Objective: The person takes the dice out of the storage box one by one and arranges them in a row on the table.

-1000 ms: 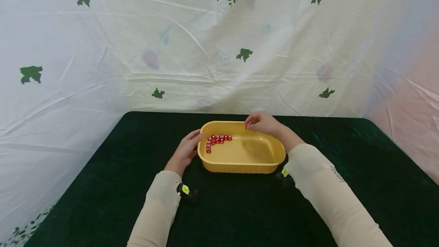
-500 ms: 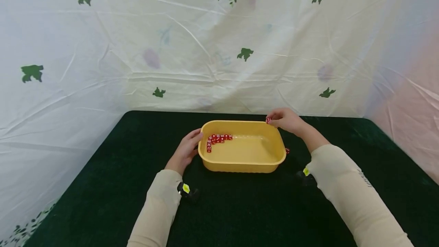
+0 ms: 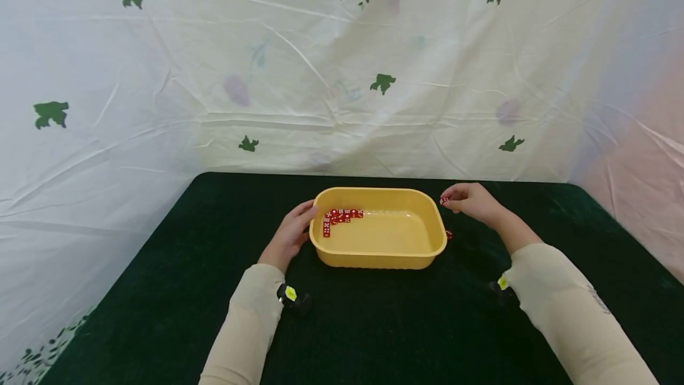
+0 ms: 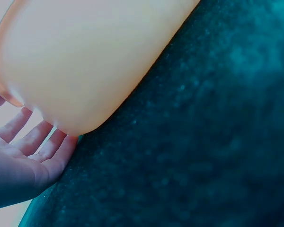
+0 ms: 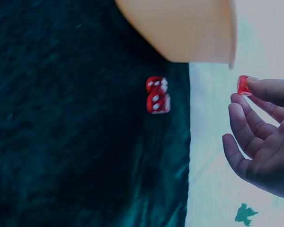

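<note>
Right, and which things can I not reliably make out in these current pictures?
- Head view: exact count of the inside dice; too small and crowded.
- Head view: most of the outside dice, hidden by the right end of the yellow tub.
- Right wrist view: some faces of the held die, covered by the right hand.
- Left wrist view: part of the left hand, cut off by the left edge.

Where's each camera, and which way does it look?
Head: on the head, looking forward and down at the tub and table; left hand, right hand and sleeves show.
Left wrist: worn there, looking at the tub's outside; left hand shows.
Right wrist: worn there, looking at two dice and a pinched die; right hand shows.
Head and right wrist share the pinched die and tub.
</note>
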Demonstrator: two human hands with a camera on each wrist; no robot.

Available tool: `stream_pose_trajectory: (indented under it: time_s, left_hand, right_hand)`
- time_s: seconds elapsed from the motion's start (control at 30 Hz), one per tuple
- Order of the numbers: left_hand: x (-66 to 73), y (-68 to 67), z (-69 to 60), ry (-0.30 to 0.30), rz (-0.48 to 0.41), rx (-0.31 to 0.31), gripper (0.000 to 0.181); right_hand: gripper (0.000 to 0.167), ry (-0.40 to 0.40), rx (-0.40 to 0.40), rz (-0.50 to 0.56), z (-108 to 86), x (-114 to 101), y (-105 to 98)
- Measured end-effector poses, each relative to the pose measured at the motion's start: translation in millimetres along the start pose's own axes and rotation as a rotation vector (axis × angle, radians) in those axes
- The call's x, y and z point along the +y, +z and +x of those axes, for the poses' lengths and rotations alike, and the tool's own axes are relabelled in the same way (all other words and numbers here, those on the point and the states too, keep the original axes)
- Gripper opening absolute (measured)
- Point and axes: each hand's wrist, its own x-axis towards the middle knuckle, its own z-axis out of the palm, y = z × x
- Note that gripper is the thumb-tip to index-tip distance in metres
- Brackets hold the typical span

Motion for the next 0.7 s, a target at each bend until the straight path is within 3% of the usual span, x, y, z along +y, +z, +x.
stream_pose_trajectory:
  time_s: [0.7]
  left_hand:
    - [-0.4, -0.7, -0.4, 0.003, -0.003, -0.012, 0.038]
  right_hand:
    - [0.034, 0.097, -0.044, 0.072, -18.6, 44, 13]
